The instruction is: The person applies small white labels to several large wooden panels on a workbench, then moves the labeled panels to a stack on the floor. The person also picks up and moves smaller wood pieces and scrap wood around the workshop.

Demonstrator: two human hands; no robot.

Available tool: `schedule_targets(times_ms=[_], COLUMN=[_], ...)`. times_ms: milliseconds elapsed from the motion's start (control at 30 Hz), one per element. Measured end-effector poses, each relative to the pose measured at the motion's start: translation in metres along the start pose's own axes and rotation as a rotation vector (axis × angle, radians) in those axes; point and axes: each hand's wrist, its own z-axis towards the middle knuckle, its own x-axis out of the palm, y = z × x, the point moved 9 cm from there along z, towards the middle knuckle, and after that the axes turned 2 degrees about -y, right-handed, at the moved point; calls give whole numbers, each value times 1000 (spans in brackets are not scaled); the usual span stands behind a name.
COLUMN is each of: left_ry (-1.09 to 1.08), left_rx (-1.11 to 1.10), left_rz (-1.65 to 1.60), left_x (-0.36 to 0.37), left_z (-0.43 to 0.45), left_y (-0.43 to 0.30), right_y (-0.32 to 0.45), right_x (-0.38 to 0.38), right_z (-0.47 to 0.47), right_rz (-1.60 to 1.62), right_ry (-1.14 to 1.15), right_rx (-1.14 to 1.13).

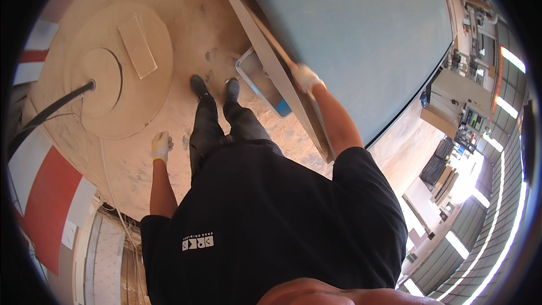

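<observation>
My right hand (308, 77), in a pale work glove, grips a long, thin wooden piece (273, 38) at the near edge of a large blue-grey panel surface (372, 29). Motion blurs both hand and wood. A dark, smeared strip runs along the wood's panel side; I cannot tell whether it is bristles or shadow. Below that edge runs a pale raised side board (271, 59). Away from the panel, my left hand (161, 147) hangs by my left leg in a similar glove with a yellow cuff. Its fingers are curled and nothing shows in them.
A clear-walled plastic bin (254, 80) stands on the dusty floor (190, 21), partly under the panel's edge. Left of my feet lies a round, dust-covered disc (148, 106) with a rectangular block (137, 46) on it. A black hose (51, 106) rises from its middle.
</observation>
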Motion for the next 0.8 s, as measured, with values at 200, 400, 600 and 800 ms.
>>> schedule_targets(times_ms=[200, 400, 600, 800], left_ry=[102, 387, 883, 1026], left_rx=[27, 174, 775, 1040], left_rz=[217, 541, 738, 1004], left_x=[28, 120, 325, 436], left_z=[28, 16, -165, -274], left_y=[-34, -100, -186, -162], right_y=[-206, -168, -59, -7], right_x=[11, 30, 74, 93], right_z=[-133, -195, -229, -249], right_rz=[-207, 86, 770, 711], right_ry=[-73, -276, -561, -725], right_rx=[489, 108, -218, -453])
